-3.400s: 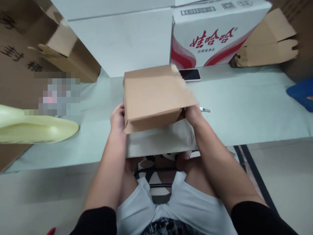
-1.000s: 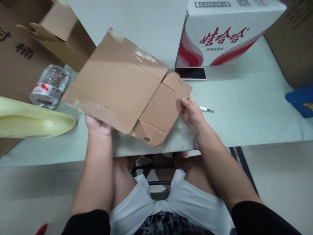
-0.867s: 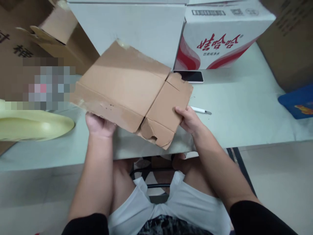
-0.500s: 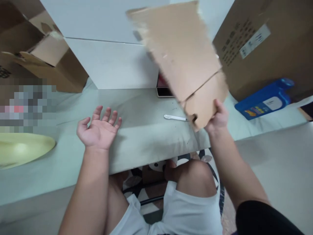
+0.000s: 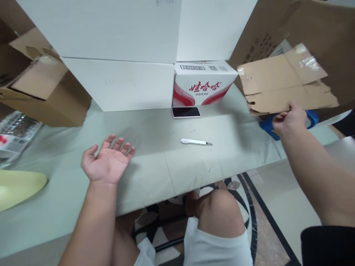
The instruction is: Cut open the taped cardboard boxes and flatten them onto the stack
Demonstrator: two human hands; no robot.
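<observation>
One cardboard (image 5: 280,83) is held up above right end of tabletop (image 5: 149,159), near edge gripped by right hand (image 5: 291,120), fingers closed on it. Left hand (image 5: 107,162) held palm up over left front part, fingers spread wide, nothing held. One white carton (image 5: 203,88) at back edge, marked 娃哈哈 in red, 饮用纯净水 beneath; one barcode, one QR code on top. One phone (image 5: 185,112) placed just before carton; one scalpel (image 5: 194,142) nearer front edge. One blue bottle (image 5: 269,127) partly covered at right end.
</observation>
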